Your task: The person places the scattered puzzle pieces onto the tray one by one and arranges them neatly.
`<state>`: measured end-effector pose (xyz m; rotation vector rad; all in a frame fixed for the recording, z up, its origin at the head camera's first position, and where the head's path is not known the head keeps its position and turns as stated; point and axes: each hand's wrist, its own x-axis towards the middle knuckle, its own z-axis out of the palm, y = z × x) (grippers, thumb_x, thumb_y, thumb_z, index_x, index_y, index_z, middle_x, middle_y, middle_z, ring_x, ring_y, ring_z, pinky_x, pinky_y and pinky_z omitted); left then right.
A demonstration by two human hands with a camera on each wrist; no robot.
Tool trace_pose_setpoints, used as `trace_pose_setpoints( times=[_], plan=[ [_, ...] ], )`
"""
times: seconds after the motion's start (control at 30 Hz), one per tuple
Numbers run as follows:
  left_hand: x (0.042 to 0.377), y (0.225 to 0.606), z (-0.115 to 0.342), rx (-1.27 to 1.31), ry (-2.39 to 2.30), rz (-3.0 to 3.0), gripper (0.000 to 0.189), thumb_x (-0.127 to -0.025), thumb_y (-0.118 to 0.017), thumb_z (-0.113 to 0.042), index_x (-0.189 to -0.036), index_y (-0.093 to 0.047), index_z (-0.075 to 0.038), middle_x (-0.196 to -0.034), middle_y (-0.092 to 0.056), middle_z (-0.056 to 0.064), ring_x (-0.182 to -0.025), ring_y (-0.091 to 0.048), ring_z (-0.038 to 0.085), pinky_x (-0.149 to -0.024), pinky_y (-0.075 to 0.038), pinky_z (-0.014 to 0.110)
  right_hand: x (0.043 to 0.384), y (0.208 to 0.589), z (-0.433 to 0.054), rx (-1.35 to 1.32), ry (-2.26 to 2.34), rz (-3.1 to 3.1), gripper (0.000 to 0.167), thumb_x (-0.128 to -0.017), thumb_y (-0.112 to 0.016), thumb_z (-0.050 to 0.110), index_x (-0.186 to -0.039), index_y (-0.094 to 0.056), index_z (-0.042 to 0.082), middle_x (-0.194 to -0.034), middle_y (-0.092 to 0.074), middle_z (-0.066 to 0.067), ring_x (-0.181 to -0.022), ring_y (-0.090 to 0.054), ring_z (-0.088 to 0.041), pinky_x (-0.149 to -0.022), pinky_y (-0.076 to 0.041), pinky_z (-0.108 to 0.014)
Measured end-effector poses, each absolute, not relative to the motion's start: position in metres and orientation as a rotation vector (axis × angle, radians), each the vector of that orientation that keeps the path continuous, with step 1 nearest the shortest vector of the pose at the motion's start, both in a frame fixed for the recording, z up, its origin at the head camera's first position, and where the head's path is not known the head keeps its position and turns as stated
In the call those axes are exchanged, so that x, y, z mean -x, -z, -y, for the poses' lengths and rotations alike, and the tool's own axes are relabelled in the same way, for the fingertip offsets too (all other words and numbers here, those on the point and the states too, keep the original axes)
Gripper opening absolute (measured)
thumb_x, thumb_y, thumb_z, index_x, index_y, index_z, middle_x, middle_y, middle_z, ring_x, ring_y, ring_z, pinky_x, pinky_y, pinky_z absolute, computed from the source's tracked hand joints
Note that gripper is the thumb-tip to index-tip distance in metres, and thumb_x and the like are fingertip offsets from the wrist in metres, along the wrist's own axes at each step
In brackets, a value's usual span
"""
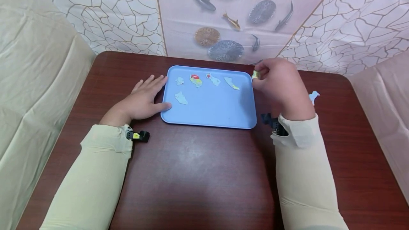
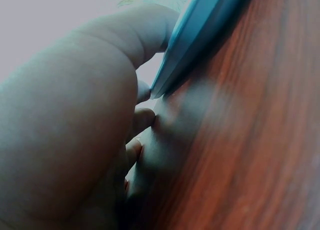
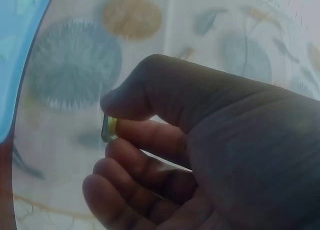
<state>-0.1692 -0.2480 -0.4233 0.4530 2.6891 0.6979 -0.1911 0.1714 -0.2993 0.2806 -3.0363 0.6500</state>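
A light blue tray (image 1: pixel 204 111) lies on the table with several flat cut-out pieces on it. Along its far side are a small pale piece (image 1: pixel 180 81), a red and yellow piece (image 1: pixel 196 80), a pale piece with a red corner (image 1: pixel 213 79) and a curved strip (image 1: pixel 232 83). Below them sits another pale blue piece (image 1: pixel 181 98). My left hand (image 1: pixel 143 98) rests at the tray's left edge, fingers spread, thumb over the rim. Just past the right rim, my right hand (image 1: pixel 278 82) pinches a small yellowish piece (image 3: pixel 111 127) between thumb and fingers.
One more pale blue piece (image 1: pixel 314 97) lies on the dark wooden table (image 1: pixel 198 173), right of my right wrist. Patterned cloth (image 1: pixel 220 17) hangs behind the table's far edge. Plain cream cloth (image 1: pixel 35 91) hangs at the left side.
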Motion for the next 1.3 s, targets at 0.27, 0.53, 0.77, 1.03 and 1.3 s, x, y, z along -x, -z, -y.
trace_pose_setpoints(
  times=[0.27,0.53,0.77,1.03,1.3],
  plan=[
    [0.168,0.422,0.248,-0.447,-0.711,-2.684,0.102,-0.107,-0.067,-0.057,-0.184,-0.009,-0.023,-0.192,-0.009,0.009,-0.178,0.005,0.039,-0.141,0.006,0.066,0.187,0.306,-0.141,-0.423,-0.665,3.040,0.031,-0.094,-0.077,0.012,-0.123,-0.080,0.002,-0.117,-0.078,-0.020,-0.109,-0.071,-0.035,-0.097,-0.059,-0.055],
    [0.167,0.423,0.248,-0.437,-0.704,-2.687,0.102,-0.107,-0.068,-0.056,-0.184,-0.009,-0.023,-0.192,-0.009,0.008,-0.179,0.005,0.038,-0.141,0.007,0.065,0.187,0.324,-0.118,-0.581,-0.616,2.969,0.026,-0.093,-0.079,0.012,-0.118,-0.079,0.002,-0.122,-0.076,-0.017,-0.111,-0.071,-0.035,-0.098,-0.060,-0.052],
    [0.167,0.423,0.247,-0.441,-0.710,-2.686,0.101,-0.108,-0.067,-0.056,-0.184,-0.009,-0.023,-0.192,-0.009,0.008,-0.179,0.005,0.038,-0.141,0.007,0.065,0.183,0.340,-0.096,-0.697,-0.663,2.897,0.029,-0.092,-0.078,0.011,-0.120,-0.081,0.003,-0.120,-0.076,-0.013,-0.107,-0.072,-0.031,-0.096,-0.061,-0.047],
    [0.168,0.424,0.247,-0.441,-0.710,-2.681,0.102,-0.108,-0.067,-0.058,-0.184,-0.008,-0.024,-0.192,-0.008,0.007,-0.179,0.006,0.037,-0.141,0.007,0.065,0.182,0.354,-0.076,-0.789,-0.669,2.860,0.028,-0.095,-0.079,0.012,-0.123,-0.082,0.006,-0.121,-0.075,-0.011,-0.105,-0.075,-0.030,-0.094,-0.063,-0.043],
    [0.170,0.425,0.249,-0.443,-0.710,-2.691,0.102,-0.107,-0.067,-0.059,-0.184,-0.008,-0.025,-0.192,-0.008,0.006,-0.179,0.006,0.036,-0.141,0.007,0.064,0.185,0.355,-0.068,-0.824,-0.586,2.966,0.034,-0.097,-0.079,0.014,-0.130,-0.081,0.005,-0.125,-0.076,-0.012,-0.112,-0.072,-0.028,-0.102,-0.061,-0.045]
  ],
)
